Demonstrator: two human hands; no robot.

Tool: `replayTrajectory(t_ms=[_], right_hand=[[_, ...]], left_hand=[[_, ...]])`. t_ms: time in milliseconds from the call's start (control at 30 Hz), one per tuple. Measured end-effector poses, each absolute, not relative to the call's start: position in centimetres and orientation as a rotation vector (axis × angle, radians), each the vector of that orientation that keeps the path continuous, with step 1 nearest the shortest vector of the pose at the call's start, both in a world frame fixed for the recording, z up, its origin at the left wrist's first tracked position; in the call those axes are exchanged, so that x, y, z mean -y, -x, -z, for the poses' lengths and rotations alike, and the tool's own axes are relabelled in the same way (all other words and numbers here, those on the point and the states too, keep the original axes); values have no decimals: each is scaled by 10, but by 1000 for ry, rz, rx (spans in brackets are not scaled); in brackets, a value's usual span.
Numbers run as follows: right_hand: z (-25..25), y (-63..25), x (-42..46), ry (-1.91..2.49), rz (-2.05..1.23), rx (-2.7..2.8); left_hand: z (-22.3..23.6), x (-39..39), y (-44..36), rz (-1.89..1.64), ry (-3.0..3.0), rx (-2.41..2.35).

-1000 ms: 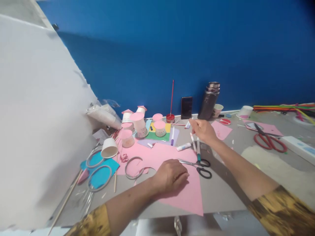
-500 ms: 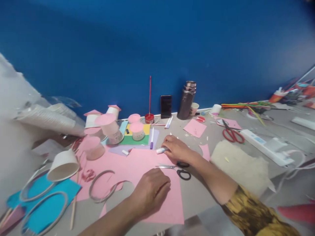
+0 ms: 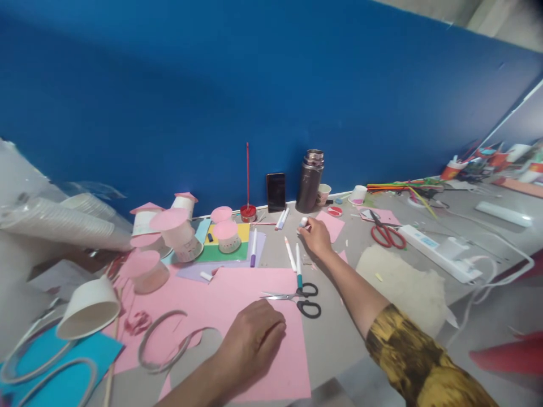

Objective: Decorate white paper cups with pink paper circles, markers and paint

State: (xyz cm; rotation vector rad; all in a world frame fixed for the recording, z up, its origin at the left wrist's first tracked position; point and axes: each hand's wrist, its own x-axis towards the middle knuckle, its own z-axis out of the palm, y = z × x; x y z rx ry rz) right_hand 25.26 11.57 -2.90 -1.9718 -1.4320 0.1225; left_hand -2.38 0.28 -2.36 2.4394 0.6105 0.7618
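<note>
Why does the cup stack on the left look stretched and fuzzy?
In the head view, the cup stack near the edge looks stretched and soft, probably from a wide lens; also in the head view, the bottle looks crisper.

Your left hand (image 3: 254,330) low and near you, palm down, curled in a loose fist, thumb (image 3: 275,339) along the side. Left forearm (image 3: 201,376) angles in from the bottom edge. Your right hand (image 3: 316,236) farther out, closed in a pinch; right forearm (image 3: 356,288) stretched diagonally forward. Hands well apart.
</note>
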Motion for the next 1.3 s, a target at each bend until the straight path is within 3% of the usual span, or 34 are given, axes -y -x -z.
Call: replayTrajectory(t_ms=[300, 667, 833, 967, 1133, 1300], right_hand=[[32, -250, -113, 1908, -131, 1362], [-52, -308, -17, 1519, 65, 1108], [-4, -295, 46, 1963, 217, 1553], [42, -290, 64, 1931, 327, 1890], [66, -295, 66, 1737, 483, 1883], [65, -300, 69, 1548, 520, 1916]], left_hand=[[22, -2, 26, -712, -2439, -630], [21, -8, 35, -697, -2356, -750], [27, -11, 32, -637, -2466, -643], [19, 2, 29, -530, -2704, -569], [-17, 34, 43, -229, -2945, -514], [-23, 52, 100, -614, -2608, -1019]])
